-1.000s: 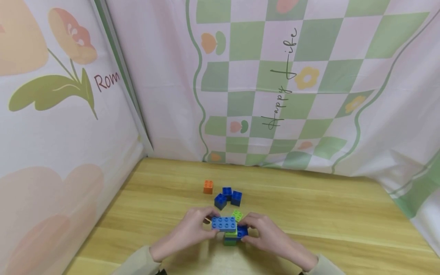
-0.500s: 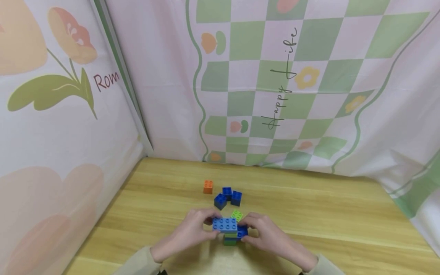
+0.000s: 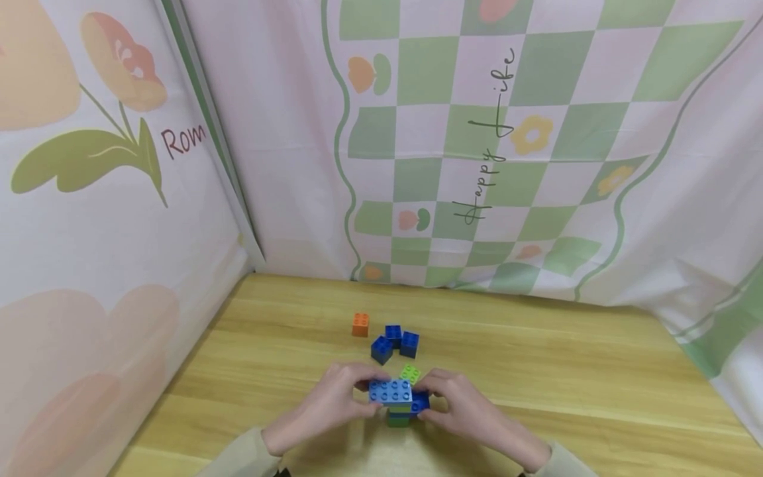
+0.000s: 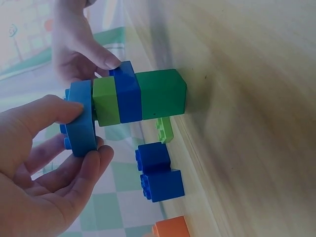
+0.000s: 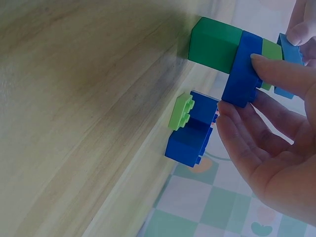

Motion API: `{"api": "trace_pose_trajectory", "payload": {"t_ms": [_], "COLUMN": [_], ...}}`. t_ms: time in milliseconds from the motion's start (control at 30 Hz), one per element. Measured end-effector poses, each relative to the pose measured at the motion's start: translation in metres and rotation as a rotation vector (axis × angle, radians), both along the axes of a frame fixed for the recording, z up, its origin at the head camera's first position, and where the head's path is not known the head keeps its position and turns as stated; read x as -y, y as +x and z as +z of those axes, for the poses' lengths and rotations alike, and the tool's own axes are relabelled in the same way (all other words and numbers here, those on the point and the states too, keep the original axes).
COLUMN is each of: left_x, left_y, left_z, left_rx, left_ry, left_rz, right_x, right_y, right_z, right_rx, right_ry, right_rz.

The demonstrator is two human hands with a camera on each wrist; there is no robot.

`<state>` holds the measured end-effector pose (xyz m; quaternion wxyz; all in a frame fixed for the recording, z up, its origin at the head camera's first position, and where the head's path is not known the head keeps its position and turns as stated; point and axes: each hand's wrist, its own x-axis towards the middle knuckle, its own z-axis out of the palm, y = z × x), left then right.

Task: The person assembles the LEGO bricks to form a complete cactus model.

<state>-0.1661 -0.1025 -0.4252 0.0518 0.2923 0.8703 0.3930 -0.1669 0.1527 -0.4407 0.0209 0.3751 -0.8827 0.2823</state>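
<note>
White cloth (image 3: 71, 252), flower-printed: hung at the far left.

Left hand (image 3: 342, 391): a light blue brick (image 3: 390, 392) is pinched at its left end, between thumb and fingers on the two long sides.

Orange block (image 3: 360, 325): set on the table (image 3: 536, 351), studs upward, well beyond the hands.

Dark blue blocks (image 3: 393, 338), three: grouped close together, to the right of the orange block.

Light blue brick, eight-studded: held at the top of the stack (image 4: 129, 91), its left part overhanging. In the left wrist view it appears slightly tilted against the lime block (image 4: 106, 101); whether it is fully seated cannot be told.

Stack, from the table up: dark green block (image 4: 163, 94), dark blue brick (image 5: 241, 66), lime block.

Loose lime block (image 3: 410, 374): laid on the table, just behind the stack.

Right hand (image 3: 456, 401): the overhanging right end of the dark blue brick is pinched between thumb and fingers.

Handling, as judged: stiff plastic, light, not easily broken, somewhat slick on its smooth faces. The light blue brick is best taken by its long sides, studs and underside left free. The stack is best steadied low, since by an off-centre push it could be tipped.
</note>
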Motion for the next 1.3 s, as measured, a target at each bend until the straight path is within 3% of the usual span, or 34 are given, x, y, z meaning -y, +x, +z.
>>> {"api": "trace_pose_trajectory", "payload": {"t_ms": [433,933,1300], "left_x": [-0.0016,-0.0028,-0.0030], "left_y": [-0.0004,0.0041,0.0019], "left_z": [-0.0023,-0.0028,-0.0028], "left_rx": [0.019,-0.062,-0.033], "left_ry": [0.019,-0.032,0.011], "left_rz": [0.007,0.018,0.012], "right_x": [0.0007,0.0009,0.0006], "right_y": [0.0005,0.0014,0.0009], "right_z": [0.0016,0.0033,0.0027], "right_rx": [0.010,0.025,0.039], "right_ry": [0.010,0.006,0.004], "right_rz": [0.000,0.002,-0.002]}}
